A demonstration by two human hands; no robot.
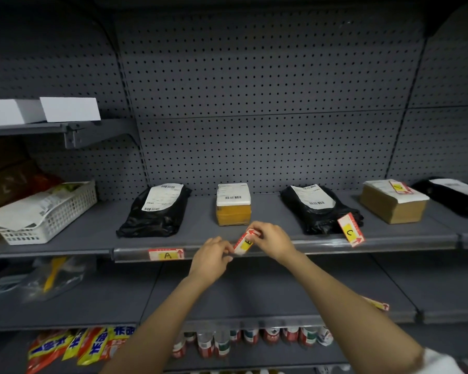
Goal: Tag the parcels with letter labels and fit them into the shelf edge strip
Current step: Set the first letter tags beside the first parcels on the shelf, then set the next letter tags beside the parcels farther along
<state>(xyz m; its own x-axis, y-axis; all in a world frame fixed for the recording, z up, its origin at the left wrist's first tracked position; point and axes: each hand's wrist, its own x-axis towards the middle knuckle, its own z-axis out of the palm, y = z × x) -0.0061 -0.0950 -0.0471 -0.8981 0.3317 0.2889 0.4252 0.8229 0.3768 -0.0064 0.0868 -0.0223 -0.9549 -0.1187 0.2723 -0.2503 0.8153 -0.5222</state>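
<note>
Centrally, label B (pixel 245 242) tilted at the shelf edge strip (pixel 322 243), below the yellow parcel (pixel 233 204).
Left hand (pixel 214 259) pinches its lower end, right hand (pixel 272 242) its upper; label A (pixel 166 255) sits in the strip leftward, label C (pixel 351 230) leans rightward.

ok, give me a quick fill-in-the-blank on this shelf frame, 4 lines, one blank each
1. The label already seated flat in the shelf edge strip shows the letter ____.
2. Both hands, left and right, hold the label marked ____.
3. The C label leans against a ____ parcel bag.
4. At the far left of the same shelf stands a white ____.

Missing words: A; B; black; basket
</note>
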